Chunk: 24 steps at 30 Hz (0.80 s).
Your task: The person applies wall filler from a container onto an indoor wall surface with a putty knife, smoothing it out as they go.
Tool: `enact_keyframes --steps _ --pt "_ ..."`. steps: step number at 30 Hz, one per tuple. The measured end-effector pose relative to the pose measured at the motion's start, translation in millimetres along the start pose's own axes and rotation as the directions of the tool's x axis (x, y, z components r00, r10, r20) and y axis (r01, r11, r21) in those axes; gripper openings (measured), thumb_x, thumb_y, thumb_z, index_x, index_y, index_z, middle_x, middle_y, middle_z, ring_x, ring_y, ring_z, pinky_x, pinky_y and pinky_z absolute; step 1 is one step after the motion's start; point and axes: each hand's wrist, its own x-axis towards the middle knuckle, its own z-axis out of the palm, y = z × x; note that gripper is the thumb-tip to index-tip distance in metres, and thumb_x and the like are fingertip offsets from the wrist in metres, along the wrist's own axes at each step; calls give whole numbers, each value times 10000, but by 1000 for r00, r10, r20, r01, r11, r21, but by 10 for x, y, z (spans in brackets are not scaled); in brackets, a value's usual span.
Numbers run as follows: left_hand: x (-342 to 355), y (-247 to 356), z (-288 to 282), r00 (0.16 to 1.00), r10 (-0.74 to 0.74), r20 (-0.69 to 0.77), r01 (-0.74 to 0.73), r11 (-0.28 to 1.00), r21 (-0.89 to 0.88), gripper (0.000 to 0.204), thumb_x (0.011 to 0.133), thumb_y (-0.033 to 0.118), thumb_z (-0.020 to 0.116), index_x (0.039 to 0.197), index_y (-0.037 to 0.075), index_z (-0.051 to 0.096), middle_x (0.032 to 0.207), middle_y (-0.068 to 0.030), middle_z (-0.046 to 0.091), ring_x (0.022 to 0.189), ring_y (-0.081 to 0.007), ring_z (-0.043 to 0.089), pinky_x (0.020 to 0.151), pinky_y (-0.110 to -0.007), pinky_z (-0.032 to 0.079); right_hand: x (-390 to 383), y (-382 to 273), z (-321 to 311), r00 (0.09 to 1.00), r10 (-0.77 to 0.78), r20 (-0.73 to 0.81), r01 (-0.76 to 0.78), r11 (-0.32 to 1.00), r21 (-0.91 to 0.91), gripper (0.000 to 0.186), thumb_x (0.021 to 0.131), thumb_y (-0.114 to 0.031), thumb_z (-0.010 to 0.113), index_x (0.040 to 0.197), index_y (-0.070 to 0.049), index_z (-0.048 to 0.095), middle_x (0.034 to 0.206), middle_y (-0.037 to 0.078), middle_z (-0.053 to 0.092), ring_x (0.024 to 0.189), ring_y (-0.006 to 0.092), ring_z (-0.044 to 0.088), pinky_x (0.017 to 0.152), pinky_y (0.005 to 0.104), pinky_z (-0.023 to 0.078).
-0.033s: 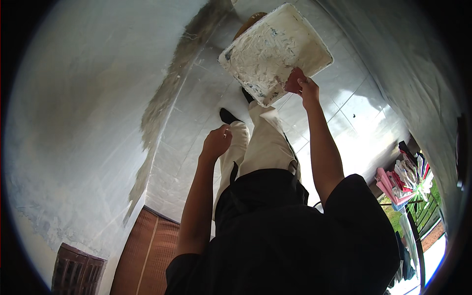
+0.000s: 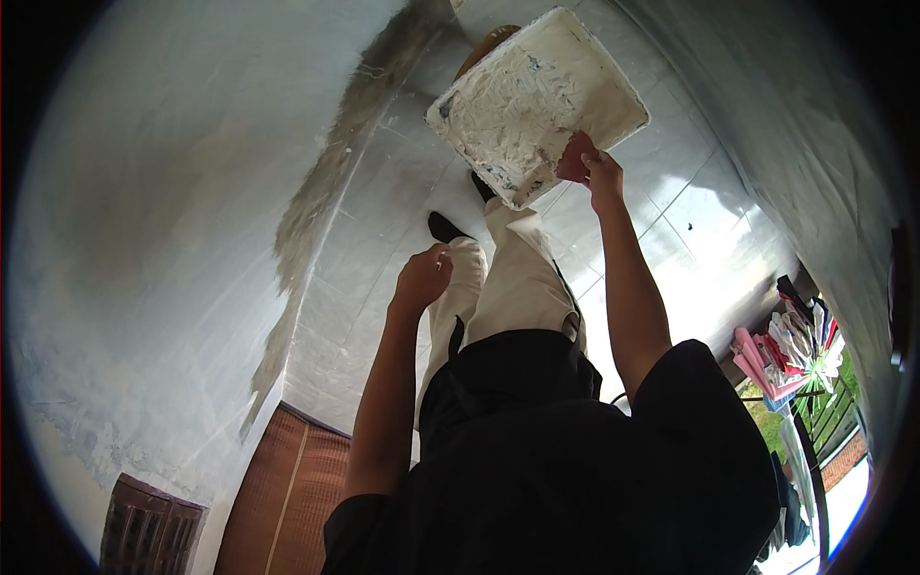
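Note:
My right hand (image 2: 603, 177) grips a flat reddish-brown scraper (image 2: 577, 159), thumb over its near side. The scraper's far edge rests at the white paste (image 2: 522, 101) spread in a shallow square white tray (image 2: 618, 77). The tray is smeared with paste and sits in front of my feet, partly over a round brown object (image 2: 489, 46), mostly hidden beneath it. My left hand (image 2: 424, 278) is closed in front of my knee, with small white flecks by its fingertips. Whether anything is inside it is hidden.
A grey wall (image 2: 192, 192) with a rough dark strip (image 2: 321, 182) along its base runs on the left. Grey tiles (image 2: 355, 259) cover the floor. A brown woven panel (image 2: 287, 479) and a dark vent grille (image 2: 153, 527) are lower left; hanging clothes (image 2: 776, 350) are at right.

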Motion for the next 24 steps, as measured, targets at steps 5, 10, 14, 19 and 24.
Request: enact_keyframes --steps 5,10,14,19,24 --pt "5 44 9 1000 24 -19 -24 1000 -19 295 871 173 512 1135 74 599 908 -135 699 840 -304 672 761 -386 519 73 -100 -80 958 -283 -47 189 747 -638 272 849 -276 636 1025 -72 671 914 125 687 826 247 645 742 374 495" --pt "-7 75 -34 1000 -7 7 7 998 -56 331 875 229 514 1136 44 600 975 -188 684 937 -354 652 828 -427 504 100 -135 25 932 -353 -83 210 711 -671 289 834 -290 639 1029 -79 668 962 157 685 915 341 644 811 421 484" --pt "-39 54 -42 999 -31 7 32 998 -52 331 873 232 514 1136 50 600 975 -194 681 937 -358 650 828 -431 503 111 -179 95 910 -405 -94 207 637 -743 275 815 -274 650 998 -68 658 974 161 680 939 365 634 823 439 485" --pt "-53 -3 -6 998 -64 23 65 997 -51 336 871 239 513 1141 57 598 980 -195 679 938 -357 649 829 -429 503 211 -267 32 927 -376 -3 265 659 -704 284 829 -282 640 1011 -64 648 985 176 668 934 378 626 810 443 479" --pt "-79 3 32 998 -55 22 57 995 -78 333 874 236 511 1141 55 596 979 -197 679 939 -362 647 829 -431 502 381 -343 -27 914 -376 153 364 589 -722 259 829 -259 644 965 -39 638 950 184 668 912 385 626 784 439 478"
